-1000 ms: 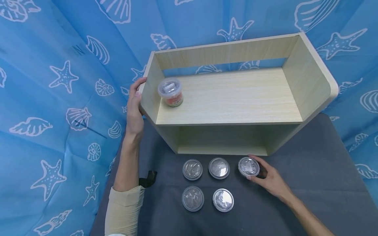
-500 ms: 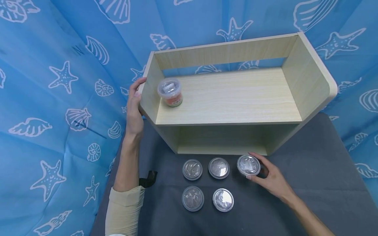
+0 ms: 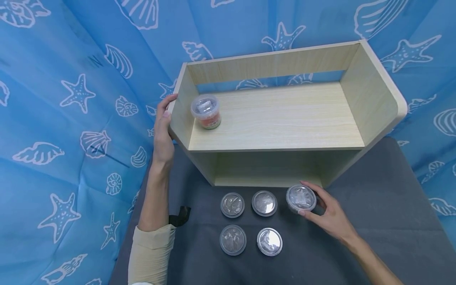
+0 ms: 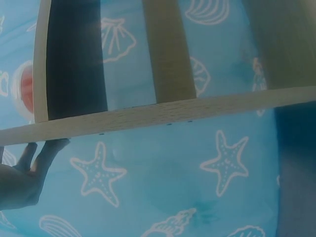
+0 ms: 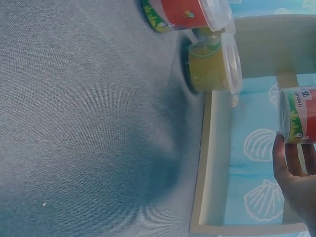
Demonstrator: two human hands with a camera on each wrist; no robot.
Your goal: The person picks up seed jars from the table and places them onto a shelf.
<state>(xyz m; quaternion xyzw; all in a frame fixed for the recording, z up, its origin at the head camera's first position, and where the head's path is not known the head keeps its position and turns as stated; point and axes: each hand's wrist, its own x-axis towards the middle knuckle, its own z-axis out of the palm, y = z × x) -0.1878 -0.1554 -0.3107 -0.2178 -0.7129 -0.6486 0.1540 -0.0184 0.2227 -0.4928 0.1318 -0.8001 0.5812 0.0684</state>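
My right hand (image 3: 329,219) grips a round plastic tub (image 3: 301,197) with a clear lid, just in front of the shelf's lower opening. In the right wrist view this tub (image 5: 302,116) shows a red and green label, and a gap separates its base from the dark cloth. My left hand (image 3: 163,134) holds the left side panel of a pale wooden two-tier shelf (image 3: 281,114), fingers at its outer edge. On the upper tier, against the left panel, stands a lidded tub (image 3: 206,111) with reddish contents.
Several more lidded tubs stand on the dark grey cloth (image 3: 374,202) before the shelf, among them a back-left tub (image 3: 232,205) and a front-right tub (image 3: 269,242). Behind hangs a blue shell-patterned curtain (image 3: 71,178). A black strap (image 3: 179,216) lies by the left sleeve.
The tub in my right hand has risen a little off the cloth and looks larger. My left hand keeps its hold on the shelf panel.
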